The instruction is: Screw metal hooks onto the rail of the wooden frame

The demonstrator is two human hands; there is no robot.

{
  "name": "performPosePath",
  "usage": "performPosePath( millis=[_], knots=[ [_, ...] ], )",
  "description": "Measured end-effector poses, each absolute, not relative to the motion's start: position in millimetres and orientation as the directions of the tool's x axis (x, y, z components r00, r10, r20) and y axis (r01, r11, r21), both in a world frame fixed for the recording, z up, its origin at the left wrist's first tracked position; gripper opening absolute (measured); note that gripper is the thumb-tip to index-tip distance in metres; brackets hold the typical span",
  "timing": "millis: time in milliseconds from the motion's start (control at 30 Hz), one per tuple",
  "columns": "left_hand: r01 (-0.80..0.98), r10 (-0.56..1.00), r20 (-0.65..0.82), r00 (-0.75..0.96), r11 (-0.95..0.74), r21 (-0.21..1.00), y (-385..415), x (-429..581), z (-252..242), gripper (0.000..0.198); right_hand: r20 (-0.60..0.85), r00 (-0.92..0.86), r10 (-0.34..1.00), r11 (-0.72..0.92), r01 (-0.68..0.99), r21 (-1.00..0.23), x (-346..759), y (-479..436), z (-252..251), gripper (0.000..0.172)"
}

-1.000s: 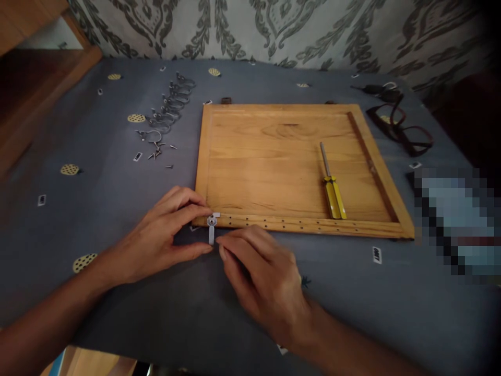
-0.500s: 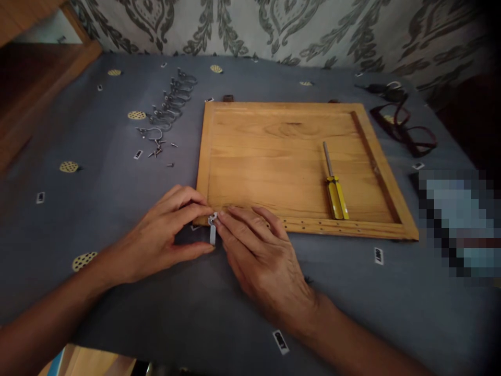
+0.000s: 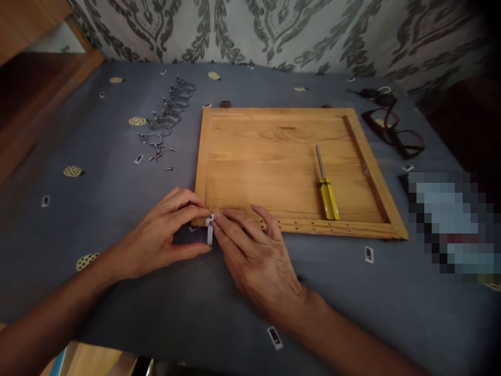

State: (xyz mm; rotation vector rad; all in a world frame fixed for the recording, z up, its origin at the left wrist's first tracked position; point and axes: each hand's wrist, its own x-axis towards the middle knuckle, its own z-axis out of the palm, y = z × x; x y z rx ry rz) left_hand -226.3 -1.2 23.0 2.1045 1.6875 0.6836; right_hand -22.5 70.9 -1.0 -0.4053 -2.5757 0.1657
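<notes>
At the near left corner of the wooden framed panel (image 3: 250, 162), a small metal hook (image 3: 210, 235) hangs over the front edge. My left hand (image 3: 156, 237) is closed on it, fingers at its top and thumb against its lower end. From the other side my right hand (image 3: 258, 256) touches the hook's top with its index fingertip, while its other fingers lie curled over the near rail. The right thumb is hidden, and whether a screw sits in that pinch I cannot make out. A yellow-handled screwdriver (image 3: 327, 198) rests on the panel, its tip pointing away.
Several more metal hooks (image 3: 172, 107) lie in a row left of the panel, with several loose screws (image 3: 157, 155) below them. Eyeglasses (image 3: 395, 136) and keys (image 3: 378, 95) lie at the right. A blurred-out dark-edged object (image 3: 446, 219) is nearer on that side.
The view has shifted slightly, so the panel and tools appear a little further left. Both hands keep their places at the hook.
</notes>
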Motion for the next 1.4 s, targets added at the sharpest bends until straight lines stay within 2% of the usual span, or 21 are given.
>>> performPosePath(
  millis=[267, 600, 833, 967, 1233, 1400],
  knots=[
    [0.812, 0.982, 0.112, 0.154, -0.191, 0.551, -4, -227, 21, 0.043, 0.457, -0.828, 0.325, 0.944, 0.254, -0.21, -21, 71, -2, 0.028],
    [0.785, 0.972, 0.159, 0.174, -0.234, 0.574, -2, -227, 20, 0.032, 0.459, -0.825, 0.328, 0.943, 0.255, -0.215, -20, 71, -1, 0.029],
    [0.753, 0.981, 0.095, 0.17, -0.191, 0.63, -4, -228, 24, 0.034, 0.407, -0.836, 0.368, 0.921, 0.266, -0.286, -19, 71, 2, 0.029],
    [0.717, 0.977, 0.118, 0.176, -0.209, 0.665, -2, -230, 23, 0.033, 0.392, -0.844, 0.366, 0.918, 0.259, -0.301, -20, 72, 3, 0.031],
    [0.749, 0.959, 0.201, 0.199, -0.282, 0.599, 2, -231, 17, 0.031, 0.448, -0.84, 0.307, 0.947, 0.225, -0.227, -22, 72, -3, 0.031],
    [0.757, 0.953, 0.234, 0.19, -0.294, 0.584, 4, -233, 12, 0.033, 0.471, -0.826, 0.311, 0.942, 0.203, -0.266, -23, 72, -4, 0.031]
  ],
)
